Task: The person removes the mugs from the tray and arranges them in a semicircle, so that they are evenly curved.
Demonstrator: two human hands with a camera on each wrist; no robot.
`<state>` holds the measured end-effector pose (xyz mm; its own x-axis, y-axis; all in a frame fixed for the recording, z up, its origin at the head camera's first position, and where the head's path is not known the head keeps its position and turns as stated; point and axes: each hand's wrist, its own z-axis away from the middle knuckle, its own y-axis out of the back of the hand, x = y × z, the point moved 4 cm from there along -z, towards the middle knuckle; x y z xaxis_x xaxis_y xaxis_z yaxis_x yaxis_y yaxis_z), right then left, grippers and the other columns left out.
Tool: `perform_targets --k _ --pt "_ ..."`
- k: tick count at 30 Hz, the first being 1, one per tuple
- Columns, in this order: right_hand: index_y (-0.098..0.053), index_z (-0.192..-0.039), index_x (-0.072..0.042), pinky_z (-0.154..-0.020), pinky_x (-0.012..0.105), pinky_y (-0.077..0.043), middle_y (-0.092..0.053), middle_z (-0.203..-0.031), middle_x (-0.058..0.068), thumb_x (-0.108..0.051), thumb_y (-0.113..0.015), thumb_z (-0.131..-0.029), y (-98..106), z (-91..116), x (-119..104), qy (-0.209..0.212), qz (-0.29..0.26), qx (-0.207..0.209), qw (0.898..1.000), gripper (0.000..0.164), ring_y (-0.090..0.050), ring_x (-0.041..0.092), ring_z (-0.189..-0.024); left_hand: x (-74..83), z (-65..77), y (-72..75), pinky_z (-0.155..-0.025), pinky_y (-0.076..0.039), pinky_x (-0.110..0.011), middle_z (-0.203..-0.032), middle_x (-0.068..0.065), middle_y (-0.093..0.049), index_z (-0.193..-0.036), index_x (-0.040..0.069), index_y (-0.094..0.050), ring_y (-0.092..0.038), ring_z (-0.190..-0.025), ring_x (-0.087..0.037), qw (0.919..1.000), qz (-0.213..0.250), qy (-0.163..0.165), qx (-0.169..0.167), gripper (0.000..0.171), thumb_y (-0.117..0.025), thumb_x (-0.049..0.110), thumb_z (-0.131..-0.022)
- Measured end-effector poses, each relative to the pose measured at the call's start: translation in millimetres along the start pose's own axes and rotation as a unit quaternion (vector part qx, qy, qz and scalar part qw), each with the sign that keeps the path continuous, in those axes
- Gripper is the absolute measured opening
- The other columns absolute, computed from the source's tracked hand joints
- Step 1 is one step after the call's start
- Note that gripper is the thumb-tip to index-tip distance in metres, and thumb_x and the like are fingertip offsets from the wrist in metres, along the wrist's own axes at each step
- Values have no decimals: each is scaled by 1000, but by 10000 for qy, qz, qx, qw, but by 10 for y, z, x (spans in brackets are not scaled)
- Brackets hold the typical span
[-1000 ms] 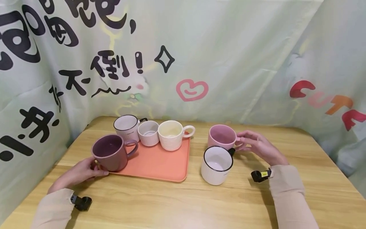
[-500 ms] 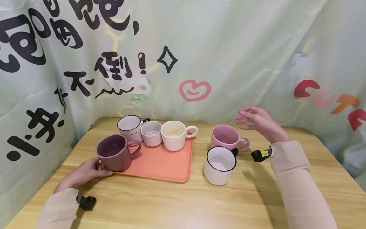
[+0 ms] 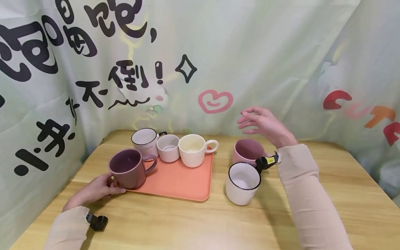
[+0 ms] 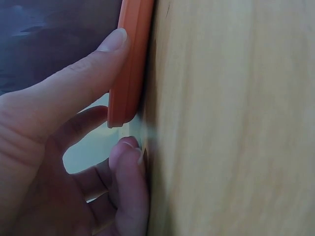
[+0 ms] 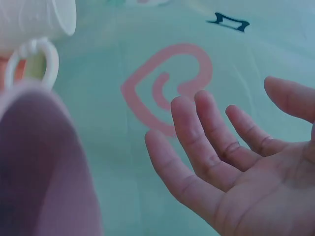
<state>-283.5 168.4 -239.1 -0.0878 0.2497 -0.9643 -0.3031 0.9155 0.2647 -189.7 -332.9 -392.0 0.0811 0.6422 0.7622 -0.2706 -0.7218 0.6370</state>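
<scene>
My left hand [image 3: 97, 191] holds the near left corner of an orange tray [image 3: 175, 180], with the thumb [image 4: 110, 46] along its rim and the other fingers curled beside the corner. On that corner stands a dark purple mug [image 3: 128, 172], close to the hand. Also on the tray are a white mug with a black rim [image 3: 145, 144], a small ribbed cup [image 3: 168, 149] and a cream mug [image 3: 192, 151]. My right hand [image 3: 265, 125] hovers with loosely spread fingers above a pink mug [image 3: 249, 151], holding nothing. A second black-rimmed white mug [image 3: 242, 191] stands just in front of the pink one.
The wooden table [image 3: 187, 229] carries everything. Behind it hangs a pale printed cloth [image 3: 250, 52] with black characters and a pink heart. A small black camera [image 3: 265, 162] on the right wrist partly hides the pink mug's handle.
My right hand has let go of the pink mug's handle, risen, then moved left above the mug. The left hand keeps its place at the tray corner. The view has shifted slightly.
</scene>
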Motion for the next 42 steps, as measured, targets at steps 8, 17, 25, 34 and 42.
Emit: perform_targets --k 8,17,25,34,42 --pt "-49 -125 -3 -99 43 -50 -63 -116 13 -27 -54 -107 -235 -96 -51 -100 -194 -28 9998 30 -63 29 -110 -38 4 -22 -53 -44 -27 -73 -4 -46 -115 -7 -51 -49 -58 -16 9999 78 118 66 49 -83 18 -87" --pt "-50 -121 -3 -93 39 -53 -64 -111 13 -25 -55 -106 -417 -167 -104 -101 -533 -80 9985 27 -65 29 -106 -29 -14 -32 -53 -44 -26 -74 -3 -45 -109 -5 -51 -49 -59 -15 9999 61 119 43 45 -83 18 -86" --pt "-52 -122 -5 -94 43 -53 -62 -117 20 -23 -56 -106 -568 -224 -161 -59 -702 -162 9974 25 -63 34 -110 -18 -9 -20 -54 -45 -27 -75 -4 -45 -113 -6 -50 -49 -61 -17 9998 -15 194 40 48 -83 19 -87" --pt "-53 -123 -3 -93 46 -53 -65 -107 12 -18 -54 -106 -859 -288 -262 48 -891 -350 9954 22 -63 38 -111 -34 -4 -17 -53 -43 -27 -74 -4 -45 -115 -6 -50 -49 -59 -17 9998 -60 191 24 50 -82 19 -87" --pt "-56 -119 -2 -92 47 -54 -65 -109 16 -15 -57 -105 -1122 -326 -270 33 -967 -560 9937 20 -66 36 -106 -34 -1 -20 -54 -44 -26 -74 -4 -45 -111 -5 -50 -49 -60 -16 9997 52 233 2 46 -82 17 -87"
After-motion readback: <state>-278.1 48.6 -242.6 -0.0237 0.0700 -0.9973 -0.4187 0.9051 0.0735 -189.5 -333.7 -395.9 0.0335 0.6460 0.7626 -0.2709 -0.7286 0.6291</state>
